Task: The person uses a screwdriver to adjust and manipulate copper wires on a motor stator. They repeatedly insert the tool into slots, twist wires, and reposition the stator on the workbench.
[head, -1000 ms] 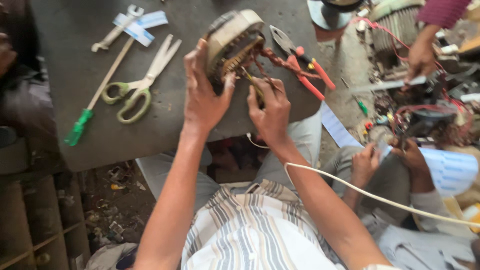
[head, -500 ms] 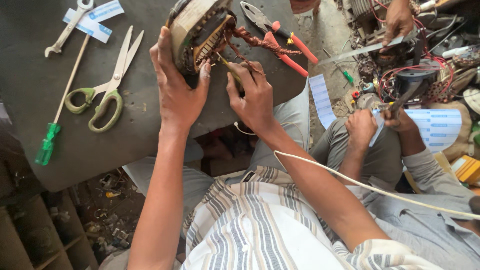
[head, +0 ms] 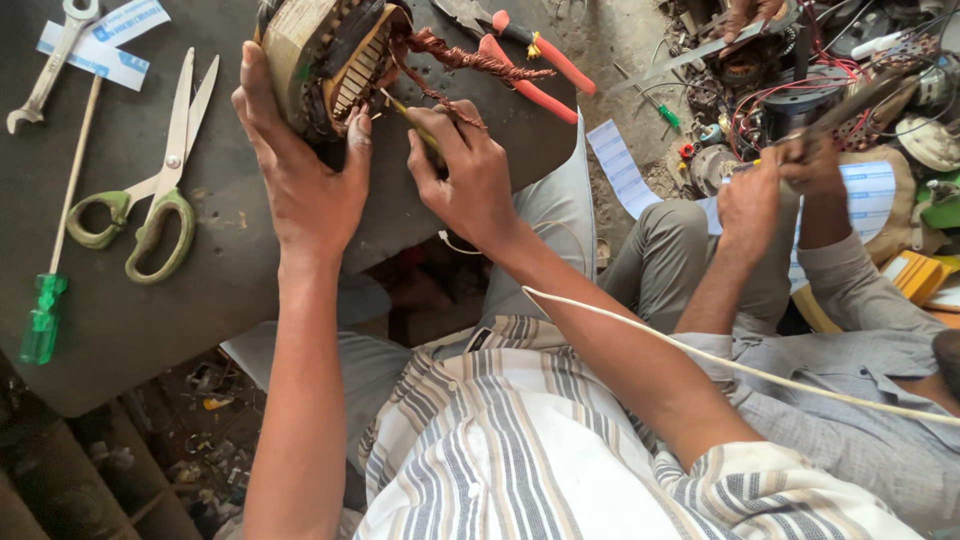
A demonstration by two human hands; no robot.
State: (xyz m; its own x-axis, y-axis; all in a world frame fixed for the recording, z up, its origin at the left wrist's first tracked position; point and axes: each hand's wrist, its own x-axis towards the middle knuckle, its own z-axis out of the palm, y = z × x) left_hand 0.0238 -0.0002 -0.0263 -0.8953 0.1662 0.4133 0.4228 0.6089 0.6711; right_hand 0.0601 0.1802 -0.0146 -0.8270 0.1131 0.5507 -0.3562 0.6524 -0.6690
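While the left hand (head: 300, 180) clamped the motor stator (head: 325, 60) against the far edge of the dark desk (head: 230, 270), the right hand (head: 465, 175) pinched a thin yellow-handled tool (head: 415, 120), its tip at the copper winding (head: 455, 58). Doing this well probably called for a firm left-hand hold and small, shallow strokes, so the wire would not be nicked. Red-handled pliers (head: 535, 70) lay just beyond; scissors (head: 155, 190) and a green-handled screwdriver (head: 45, 315) lay to the left.

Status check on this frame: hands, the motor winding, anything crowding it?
Left hand grips the motor stator. Right hand works a thin tool into it. Red-handled pliers close beside, not touching.
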